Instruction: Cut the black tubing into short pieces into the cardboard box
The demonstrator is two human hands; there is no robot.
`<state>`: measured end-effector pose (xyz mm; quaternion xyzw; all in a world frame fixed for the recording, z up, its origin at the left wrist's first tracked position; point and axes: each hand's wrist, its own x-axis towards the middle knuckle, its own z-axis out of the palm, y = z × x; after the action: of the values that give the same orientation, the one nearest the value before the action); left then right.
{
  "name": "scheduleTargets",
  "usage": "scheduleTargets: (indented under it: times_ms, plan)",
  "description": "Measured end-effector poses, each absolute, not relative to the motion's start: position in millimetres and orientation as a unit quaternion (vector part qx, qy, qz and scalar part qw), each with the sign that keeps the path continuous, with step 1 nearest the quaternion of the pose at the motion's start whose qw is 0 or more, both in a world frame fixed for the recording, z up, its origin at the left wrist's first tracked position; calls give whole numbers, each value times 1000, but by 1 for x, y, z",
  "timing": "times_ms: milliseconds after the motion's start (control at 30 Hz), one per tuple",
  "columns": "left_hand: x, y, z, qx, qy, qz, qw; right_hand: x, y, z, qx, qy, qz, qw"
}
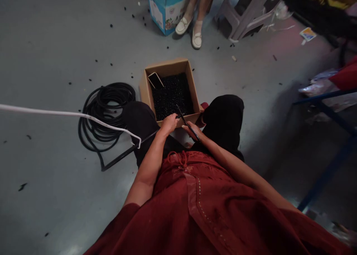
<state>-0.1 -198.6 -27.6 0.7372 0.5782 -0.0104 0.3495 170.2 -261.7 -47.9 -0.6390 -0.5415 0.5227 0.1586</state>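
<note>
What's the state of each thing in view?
Left hand: closed on black tubing
Black tubing: mostly coiled, one length leading toward the left hand
Right hand: holding dark tool
Dark tool: open or closed unclear
Cardboard box: open-topped
Small black pieces: loose in box
Plastic stool: upright

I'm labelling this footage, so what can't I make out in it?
Head view:
Left hand: palm hidden by its back.
Black tool: too small and dark to tell its kind.
White wire: far end cut off by left edge.
Other person: upper body cut off by top edge.
Cardboard box: floor hidden under black pieces.
</note>
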Motion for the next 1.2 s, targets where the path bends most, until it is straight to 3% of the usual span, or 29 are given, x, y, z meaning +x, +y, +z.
scheduleTargets:
  times_ms: [800, 1200]
  plan:
    - [-3, -192, -38, 735, 599, -50, 314, 165, -247, -57, -660, -588, 458, 94]
    - [-5, -195, -32, 756, 579, -56, 301, 168, -252, -67, -669, -517, 505, 170]
